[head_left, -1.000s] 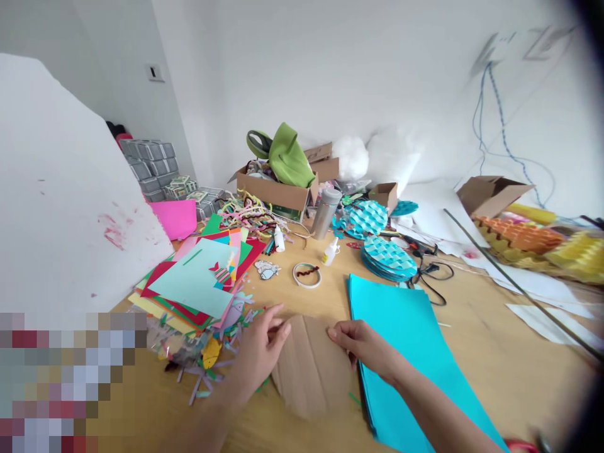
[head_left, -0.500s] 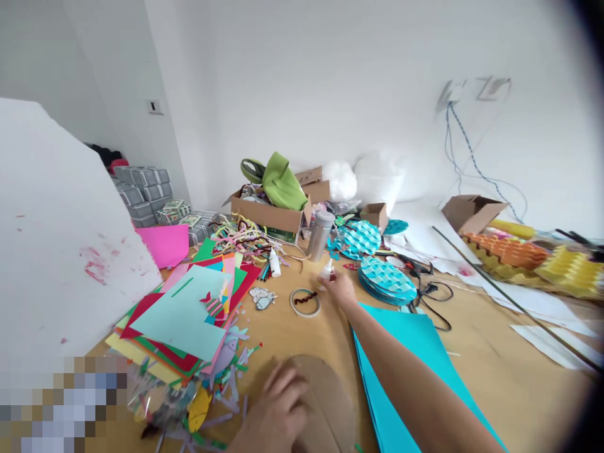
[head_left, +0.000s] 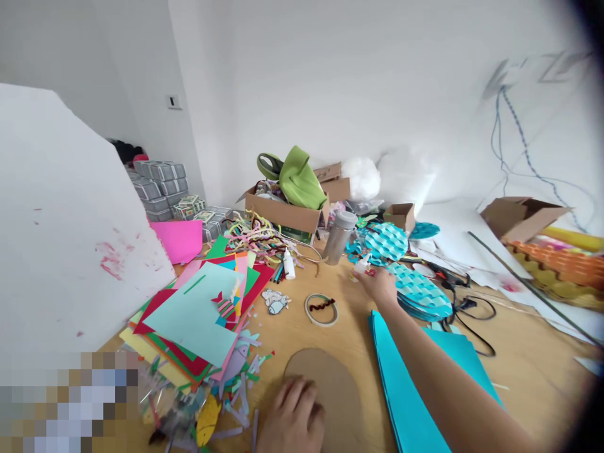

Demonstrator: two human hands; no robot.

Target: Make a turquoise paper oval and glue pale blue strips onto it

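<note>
My left hand (head_left: 291, 420) lies with its fingers flat on the near end of a brown cardboard oval (head_left: 330, 384) on the wooden table (head_left: 302, 333). My right hand (head_left: 377, 284) is stretched out far forward and closed around a small white glue bottle (head_left: 361, 265) with a red cap, beside the stack of teal woven paper discs (head_left: 418, 292). My right forearm crosses over a pile of teal paper sheets (head_left: 425, 384). A tape ring (head_left: 321, 309) with a dark pipe cleaner inside lies just left of the right hand.
A stack of coloured paper sheets (head_left: 198, 308) and paper scraps sit at the left, under a big white board (head_left: 61, 233). A metal bottle (head_left: 340, 236), a second glue bottle (head_left: 289, 264), a cardboard box (head_left: 283, 211) with a green bag, a black cable (head_left: 472, 308) and orange-yellow paper strips (head_left: 557, 264) crowd the back.
My right hand left the cardboard oval, reached forward and closed on the small glue bottle. My left hand stayed pressed on the cardboard. The view shifted slightly.
</note>
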